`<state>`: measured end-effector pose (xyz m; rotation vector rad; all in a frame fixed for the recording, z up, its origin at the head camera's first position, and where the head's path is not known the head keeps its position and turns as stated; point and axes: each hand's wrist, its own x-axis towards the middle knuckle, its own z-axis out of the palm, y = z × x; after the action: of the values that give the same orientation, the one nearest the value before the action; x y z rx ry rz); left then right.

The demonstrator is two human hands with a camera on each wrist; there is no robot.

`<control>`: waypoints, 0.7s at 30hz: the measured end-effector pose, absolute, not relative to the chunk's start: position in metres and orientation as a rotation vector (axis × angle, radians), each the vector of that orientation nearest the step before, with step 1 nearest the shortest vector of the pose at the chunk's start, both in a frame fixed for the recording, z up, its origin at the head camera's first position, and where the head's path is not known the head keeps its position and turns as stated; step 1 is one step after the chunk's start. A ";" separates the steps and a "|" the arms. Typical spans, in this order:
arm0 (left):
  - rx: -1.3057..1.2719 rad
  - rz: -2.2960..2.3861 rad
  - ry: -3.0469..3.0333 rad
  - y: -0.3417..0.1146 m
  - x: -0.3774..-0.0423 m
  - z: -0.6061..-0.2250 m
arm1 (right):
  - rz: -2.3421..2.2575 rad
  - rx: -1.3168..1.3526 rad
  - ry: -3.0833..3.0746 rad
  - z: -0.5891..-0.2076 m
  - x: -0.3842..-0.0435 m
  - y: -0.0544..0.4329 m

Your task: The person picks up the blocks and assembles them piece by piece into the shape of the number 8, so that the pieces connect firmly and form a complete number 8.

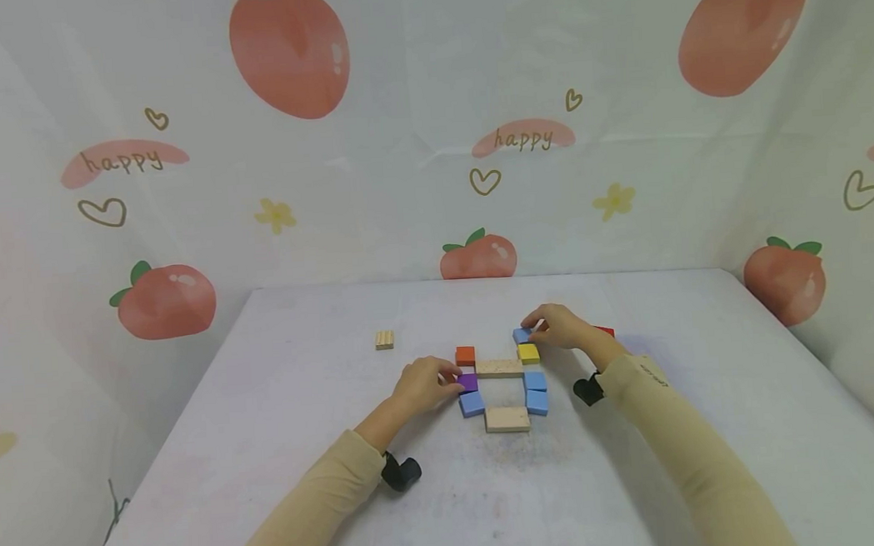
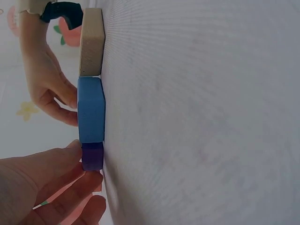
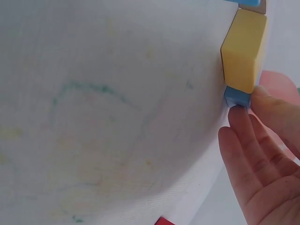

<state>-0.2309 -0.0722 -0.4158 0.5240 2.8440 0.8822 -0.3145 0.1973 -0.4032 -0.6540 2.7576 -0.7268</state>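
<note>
My left hand [image 1: 424, 382] pinches a purple block [image 1: 468, 383] between thumb and fingertips, on the left side of a ring of blocks. Just nearer stands a blue block [image 2: 91, 110], touching the purple one. An orange-red block [image 1: 465, 356] lies beyond it. At the far right corner my right hand [image 1: 558, 326] pinches another blue block [image 3: 237, 97] by its edges. That block sits against a yellow block [image 3: 244, 49]. Two more blue blocks [image 1: 535, 381] follow on the ring's right side. Plain wooden blocks [image 1: 499, 368] lie across the middle and the near end [image 1: 507, 420].
A small ridged wooden block [image 1: 384, 340] lies apart at the back left. Part of a red block [image 1: 604, 330] shows behind the right wrist. The white table [image 1: 267, 450] meets a printed cloth backdrop [image 1: 403, 208] at its far edge.
</note>
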 end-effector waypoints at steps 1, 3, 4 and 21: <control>0.524 0.880 2.845 -0.072 -0.231 -0.416 | -0.725 -0.666 2.759 -0.403 -0.315 0.197; 0.522 0.879 2.844 -0.072 -0.231 -0.416 | -0.727 -0.672 2.758 -0.404 -0.315 0.197; 0.520 0.880 2.843 -0.072 -0.231 -0.416 | -0.730 -0.665 2.755 -0.404 -0.315 0.197; 0.523 0.889 2.829 -0.073 -0.230 -0.414 | -0.716 -0.681 2.752 -0.402 -0.314 0.196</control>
<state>-0.2296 -0.0725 -0.4143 0.5228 2.8294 0.8887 -0.3135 0.1960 -0.4022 -0.6811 2.7521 -0.7160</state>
